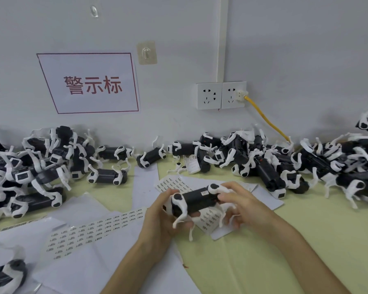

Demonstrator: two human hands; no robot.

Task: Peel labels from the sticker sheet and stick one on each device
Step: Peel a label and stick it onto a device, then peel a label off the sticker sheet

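Observation:
A black device with white legs [194, 199] is held above the table between both hands. My left hand [160, 217] grips its left end from below. My right hand [237, 200] curls round its right end. A small label [204, 193] sits on the device's top face. A sticker sheet [89, 230] with rows of small labels lies to the left of my hands. Another sticker sheet [174, 183] lies just behind the device, and a third sheet [208, 219] lies partly hidden under my hands.
Piles of black and white devices fill the back left [40, 162] and back right [295, 162] of the yellow-green table [285, 240]. White paper sheets [89, 268] cover the near left. A yellow cable [266, 119] runs from a wall socket [221, 95].

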